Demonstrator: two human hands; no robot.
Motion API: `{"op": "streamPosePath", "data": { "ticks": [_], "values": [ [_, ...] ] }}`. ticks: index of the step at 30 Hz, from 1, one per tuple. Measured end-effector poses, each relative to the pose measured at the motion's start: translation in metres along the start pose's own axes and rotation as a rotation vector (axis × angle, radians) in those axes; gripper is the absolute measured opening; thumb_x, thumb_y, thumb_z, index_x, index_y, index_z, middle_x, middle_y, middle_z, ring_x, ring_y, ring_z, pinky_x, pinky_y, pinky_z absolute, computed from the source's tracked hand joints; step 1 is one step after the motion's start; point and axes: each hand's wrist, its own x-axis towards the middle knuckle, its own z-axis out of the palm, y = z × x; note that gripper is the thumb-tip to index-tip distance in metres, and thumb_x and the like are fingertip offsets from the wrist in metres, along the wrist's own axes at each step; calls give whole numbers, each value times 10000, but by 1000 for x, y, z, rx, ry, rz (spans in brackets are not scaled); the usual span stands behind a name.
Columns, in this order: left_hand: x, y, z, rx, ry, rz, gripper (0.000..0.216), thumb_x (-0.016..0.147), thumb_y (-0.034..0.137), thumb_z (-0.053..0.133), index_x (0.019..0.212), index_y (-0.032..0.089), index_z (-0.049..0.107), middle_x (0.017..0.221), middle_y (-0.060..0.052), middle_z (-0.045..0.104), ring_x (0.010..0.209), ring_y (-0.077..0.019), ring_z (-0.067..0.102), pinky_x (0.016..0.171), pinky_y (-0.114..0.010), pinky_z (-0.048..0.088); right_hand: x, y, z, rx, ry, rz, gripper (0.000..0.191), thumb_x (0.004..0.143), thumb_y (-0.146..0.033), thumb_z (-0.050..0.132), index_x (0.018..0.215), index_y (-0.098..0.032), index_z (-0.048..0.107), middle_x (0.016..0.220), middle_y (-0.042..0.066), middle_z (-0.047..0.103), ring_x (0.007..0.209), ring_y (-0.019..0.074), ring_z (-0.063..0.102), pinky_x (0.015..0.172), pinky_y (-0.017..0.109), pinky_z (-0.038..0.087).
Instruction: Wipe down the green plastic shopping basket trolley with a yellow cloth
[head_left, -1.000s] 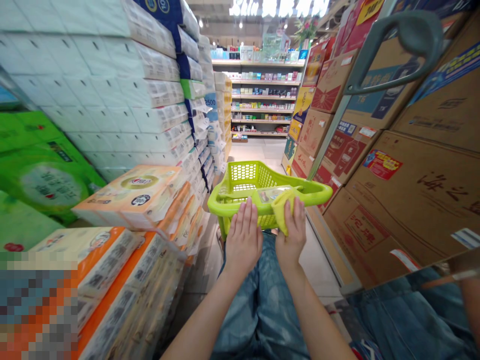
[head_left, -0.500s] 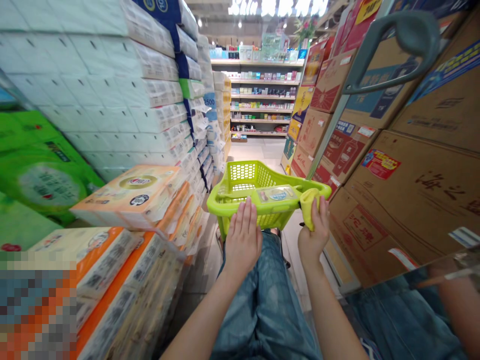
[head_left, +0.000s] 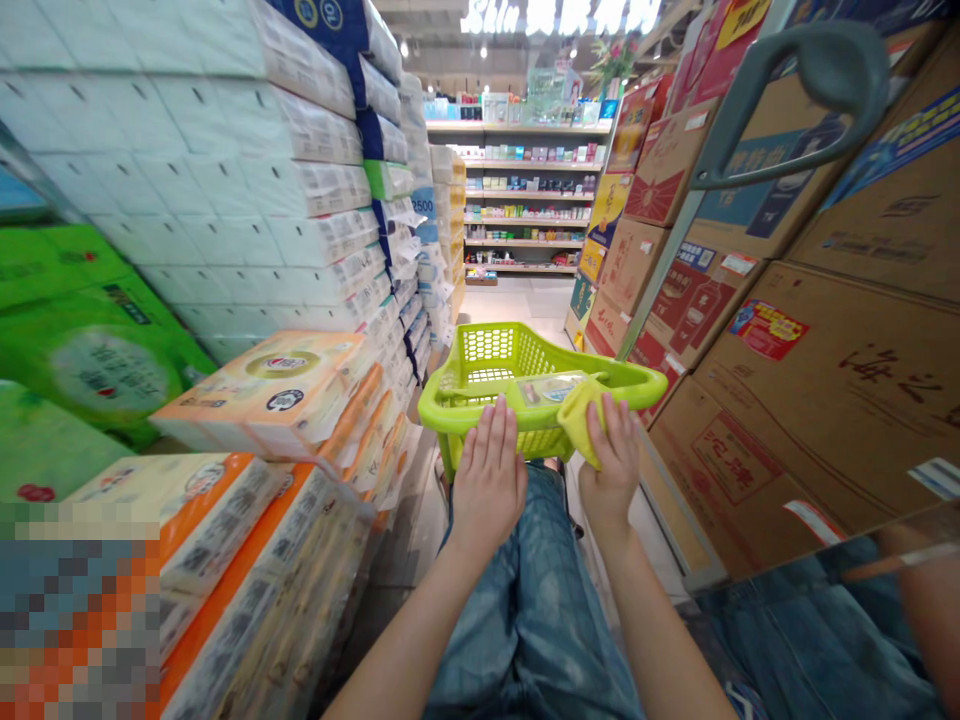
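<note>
A lime-green shopping basket (head_left: 480,412) with perforated walls stands in front of my knees. My left hand (head_left: 489,470) rests against its near rim, fingers stretched out and holding nothing. In my right hand (head_left: 613,455) is a yellow cloth (head_left: 579,418), pressed to the near rim and covering part of the label (head_left: 536,389) there. The fingers of that hand lie over the cloth's right side. A grey pull handle (head_left: 795,105) on a long shaft slants up to the right from the basket.
Tissue packs (head_left: 300,170) are stacked high on the left, with orange packs (head_left: 262,385) lower down. Cardboard cartons (head_left: 855,370) form a wall on the right. Shelves of small goods (head_left: 525,190) stand at the aisle's far end. A person's arm and jeans (head_left: 817,630) show at lower right.
My right hand has slid the yellow cloth leftward along the near rim, from the right corner onto the label. My left hand stays at the same spot on the rim.
</note>
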Motion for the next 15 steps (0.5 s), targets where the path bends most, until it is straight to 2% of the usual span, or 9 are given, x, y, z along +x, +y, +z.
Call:
{"op": "streamPosePath", "data": {
  "ticks": [2,4,7,10,12,15],
  "values": [
    [0,0,0,-11,5,-1,673,979,222,402,1577,67,135,1623,-141,261,1528,-258,177,1218,-435,269,2,19,-6,10,61,105,838,736,17,354,1525,-263,385,1587,64,395,1509,248,270,1207,591,245],
    [1,1,1,-19,17,-4,691,978,216,401,1582,72,98,1622,-146,259,1527,-261,182,1211,-446,284,4,25,-9,25,88,187,876,691,8,353,1522,-268,391,1598,47,375,1508,248,274,1207,595,240],
    [1,1,2,-19,28,-8,689,978,215,403,1579,65,102,1618,-157,265,1524,-263,196,1207,-452,291,5,5,-6,44,47,215,890,693,1,347,1542,-268,349,1621,40,328,1514,240,257,1210,581,246],
    [0,0,2,-17,19,-6,648,971,216,412,1559,46,200,1613,-164,280,1525,-263,195,1210,-447,284,3,-33,4,66,-36,126,838,765,5,346,1555,-271,314,1630,51,306,1525,237,219,1207,559,271],
    [0,0,2,-17,4,-7,600,966,216,414,1528,45,294,1612,-162,288,1525,-264,196,1212,-450,279,1,-52,10,72,-79,41,778,821,1,353,1549,-273,331,1612,63,347,1526,230,216,1206,533,288],
    [0,-1,1,-7,-8,-2,562,967,221,414,1498,47,360,1614,-159,287,1526,-262,196,1211,-450,278,-2,-52,12,41,-105,-75,721,867,-5,360,1537,-273,357,1562,81,437,1516,214,247,1213,518,278]
  ]
}}
